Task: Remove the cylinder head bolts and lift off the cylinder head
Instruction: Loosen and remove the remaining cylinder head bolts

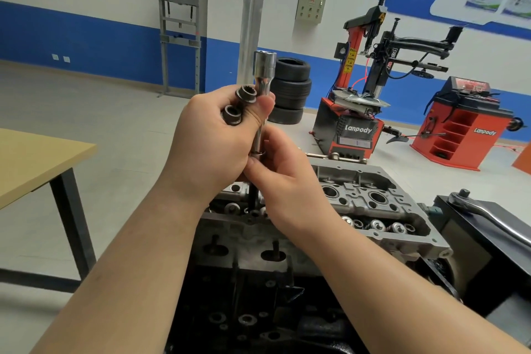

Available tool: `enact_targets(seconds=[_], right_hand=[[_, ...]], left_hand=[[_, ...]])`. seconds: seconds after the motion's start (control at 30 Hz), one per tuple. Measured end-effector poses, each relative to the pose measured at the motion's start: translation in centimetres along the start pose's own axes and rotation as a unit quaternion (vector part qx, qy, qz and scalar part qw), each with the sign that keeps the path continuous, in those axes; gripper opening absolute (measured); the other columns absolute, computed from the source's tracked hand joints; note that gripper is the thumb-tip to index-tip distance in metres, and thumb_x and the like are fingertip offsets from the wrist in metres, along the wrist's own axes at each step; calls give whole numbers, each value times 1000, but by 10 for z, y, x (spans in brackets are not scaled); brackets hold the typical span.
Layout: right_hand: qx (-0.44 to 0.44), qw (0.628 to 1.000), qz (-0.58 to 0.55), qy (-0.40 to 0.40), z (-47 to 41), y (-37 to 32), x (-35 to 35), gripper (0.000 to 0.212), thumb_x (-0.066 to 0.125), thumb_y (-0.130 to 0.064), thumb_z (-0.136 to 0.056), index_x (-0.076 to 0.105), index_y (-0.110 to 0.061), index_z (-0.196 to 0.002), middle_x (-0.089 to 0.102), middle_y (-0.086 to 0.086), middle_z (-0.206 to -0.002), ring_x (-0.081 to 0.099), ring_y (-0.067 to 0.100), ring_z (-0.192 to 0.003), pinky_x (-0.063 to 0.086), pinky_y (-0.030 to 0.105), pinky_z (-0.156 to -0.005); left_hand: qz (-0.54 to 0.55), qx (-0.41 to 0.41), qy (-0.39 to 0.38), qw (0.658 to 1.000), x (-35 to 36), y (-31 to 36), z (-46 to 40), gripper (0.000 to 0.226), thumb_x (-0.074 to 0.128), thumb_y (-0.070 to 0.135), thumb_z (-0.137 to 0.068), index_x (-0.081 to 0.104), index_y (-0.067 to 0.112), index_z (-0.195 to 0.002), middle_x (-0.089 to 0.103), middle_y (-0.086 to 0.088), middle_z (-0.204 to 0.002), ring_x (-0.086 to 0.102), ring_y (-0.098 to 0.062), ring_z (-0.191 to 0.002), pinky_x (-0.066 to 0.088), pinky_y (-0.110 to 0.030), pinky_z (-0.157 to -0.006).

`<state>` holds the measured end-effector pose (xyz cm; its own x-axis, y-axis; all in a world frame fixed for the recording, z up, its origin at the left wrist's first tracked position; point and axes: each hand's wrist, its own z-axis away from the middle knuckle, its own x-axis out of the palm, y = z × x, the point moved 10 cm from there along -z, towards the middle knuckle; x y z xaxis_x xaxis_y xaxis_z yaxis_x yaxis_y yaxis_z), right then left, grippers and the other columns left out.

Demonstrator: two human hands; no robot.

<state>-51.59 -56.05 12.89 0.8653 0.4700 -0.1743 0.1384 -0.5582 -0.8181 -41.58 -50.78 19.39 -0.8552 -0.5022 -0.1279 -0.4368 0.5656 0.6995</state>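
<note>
Left hand (212,135) is closed around two dark bolts (238,105), heads poking up, with a long socket (263,86) standing upright beside them. Right hand (283,178) pinches a washer (256,153) round a third bolt (253,195) hanging just above the head (370,204). Looks like the bolt-pulling step, mid-way by my read; next comes drawing this one clear and stowing it, which calls for a free finger or a place to drop them. The head sits on the block, not lifted. Far right, one ratchet (482,211) lies waiting. Count: three bolts, one socket, one ratchet

Head view, down, near hands (230,149)
</note>
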Motion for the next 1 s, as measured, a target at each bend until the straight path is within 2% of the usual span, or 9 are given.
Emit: enact_targets(seconds=[0.17,0.3,0.43,0.5,0.6,0.7,0.8,0.9,1.0], right_hand=[[3,1000,15,9,0,2,-2,22,61,-13,-101,59,-21,-121,71,2,-106,72,27,-101,58,58,-94],[5,999,23,30,2,2,-5,22,66,-13,-98,60,-22,-116,73,-2,-102,75,23,-95,62,53,-88],[15,999,23,46,2,2,-12,24,72,-7,-95,62,-16,-115,75,1,-99,77,22,-89,63,51,-84],[6,998,38,43,2,-2,-10,25,72,-4,-95,63,-15,-115,75,-2,-97,77,20,-89,64,46,-82],[-7,998,52,40,3,-8,-7,27,71,-4,-94,64,-16,-117,75,-3,-100,76,20,-93,63,46,-84],[-12,996,82,44,4,-11,-5,27,69,-4,-95,66,-18,-119,76,-7,-101,74,14,-95,60,35,-83],[5,985,156,67,13,-12,-6,29,69,-18,-95,65,-30,-121,75,-15,-106,72,6,-98,59,34,-86],[2,968,232,95,34,-19,-17,37,71,-34,-92,61,-38,-127,71,-22,-111,67,1,-108,57,31,-93],[17,966,231,111,57,-23,-36,35,69,-30,-95,64,-35,-129,71,-22,-113,66,-2,-111,55,28,-98]], left_hand=[[3,11,-19,1000,5,5,1,12,61,49,-98,68,42,-105,74,22,-95,66,10,-91,52,-7,-75],[23,20,-20,999,4,6,1,6,63,45,-100,67,46,-104,74,22,-96,67,8,-93,52,-8,-76],[35,34,-29,998,7,10,2,18,71,41,-96,61,52,-106,68,38,-99,65,13,-97,49,-4,-77],[25,35,-30,999,8,8,2,18,73,42,-94,63,49,-107,69,34,-99,66,10,-97,50,-5,-78],[28,35,-20,999,5,4,2,12,72,41,-96,69,39,-107,73,23,-98,69,2,-95,53,-10,-77],[38,30,-14,999,4,-1,3,10,72,36,-97,73,33,-107,75,18,-96,71,-4,-92,55,-15,-76],[42,20,-3,999,2,-3,5,8,72,37,-96,71,41,-103,74,23,-95,71,0,-91,49,-7,-72],[36,14,-4,999,4,-4,9,6,71,44,-95,70,45,-101,74,24,-94,71,-1,-92,51,-8,-72],[36,1,-10,999,9,-6,10,7,68,48,-95,71,44,-100,76,20,-92,72,-5,-91,53,-11,-71]])
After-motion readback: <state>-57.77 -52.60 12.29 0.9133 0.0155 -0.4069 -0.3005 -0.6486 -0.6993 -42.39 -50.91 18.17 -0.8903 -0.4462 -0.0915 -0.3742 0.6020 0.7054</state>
